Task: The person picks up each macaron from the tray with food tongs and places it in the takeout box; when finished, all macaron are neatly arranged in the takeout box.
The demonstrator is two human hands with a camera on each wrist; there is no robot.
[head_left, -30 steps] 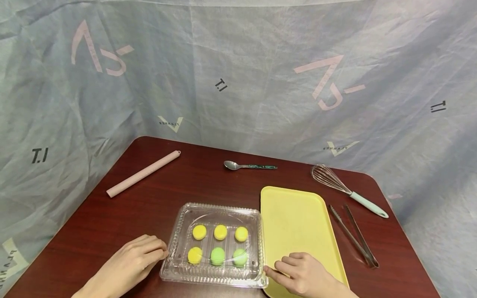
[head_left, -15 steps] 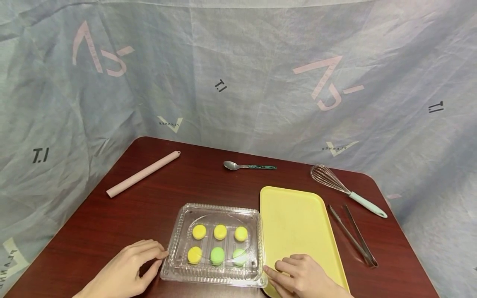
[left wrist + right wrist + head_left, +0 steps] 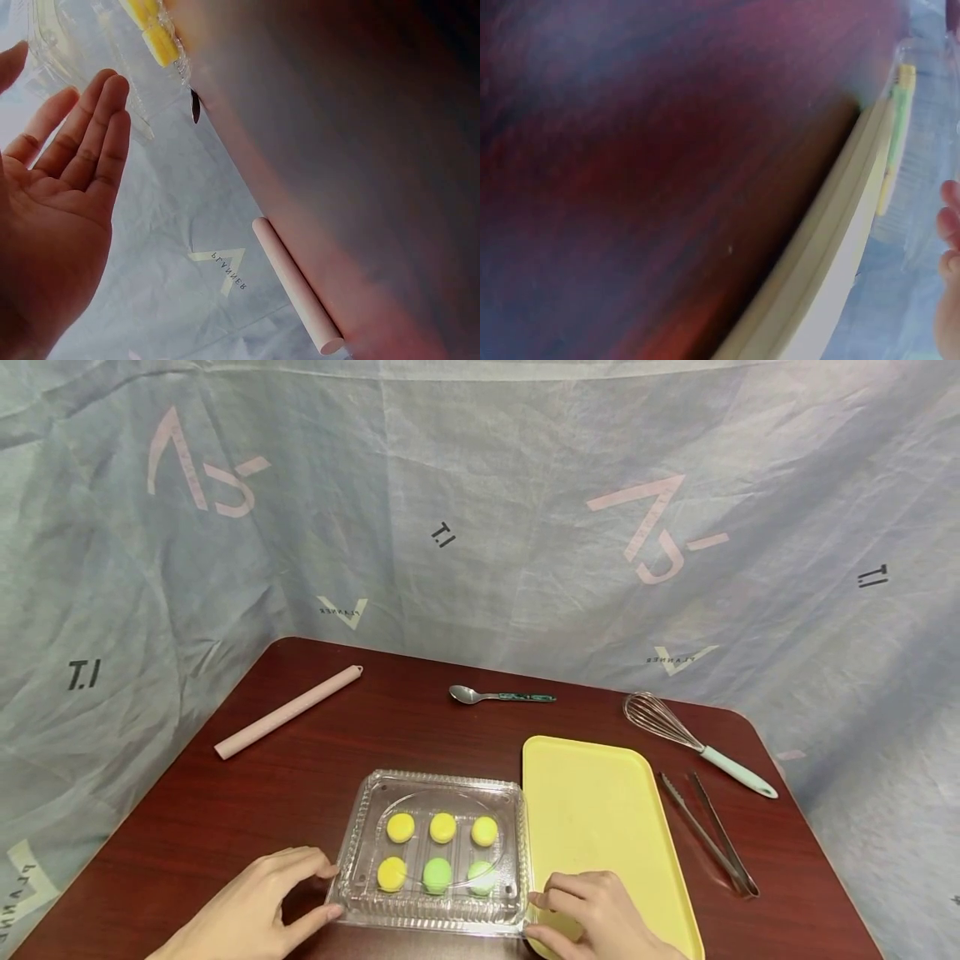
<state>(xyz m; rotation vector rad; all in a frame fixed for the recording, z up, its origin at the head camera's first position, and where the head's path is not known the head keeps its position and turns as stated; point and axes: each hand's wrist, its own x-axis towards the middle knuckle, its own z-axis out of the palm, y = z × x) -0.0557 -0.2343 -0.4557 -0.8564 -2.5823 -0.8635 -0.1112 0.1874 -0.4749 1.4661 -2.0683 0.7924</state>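
A clear plastic clamshell box (image 3: 431,914) stands at the table's front, lid over the base. Through the lid show yellow macarons (image 3: 401,827) and green macarons (image 3: 437,876) in rows. My left hand (image 3: 258,902) is at the box's left front corner, fingertips and thumb touching its rim, thumb spread from the fingers. Its fingers look fairly straight in the left wrist view (image 3: 75,165). At the right front corner, my right hand (image 3: 592,914) touches the rim with forefinger and thumb, which are apart. This hand lies over the yellow tray (image 3: 592,793); only a few fingertips show in the right wrist view.
Right of the tray lie metal tongs (image 3: 712,835) and a whisk (image 3: 697,743) with a pale handle. A spoon (image 3: 502,696) lies at the back, and a pink rolling pin (image 3: 288,712) at the back left. Grey cloth (image 3: 480,527) hangs behind the table.
My left thumb has swung out from under the fingers to the box's front left corner. The right thumb has come up to the front right corner. The box has stayed put.
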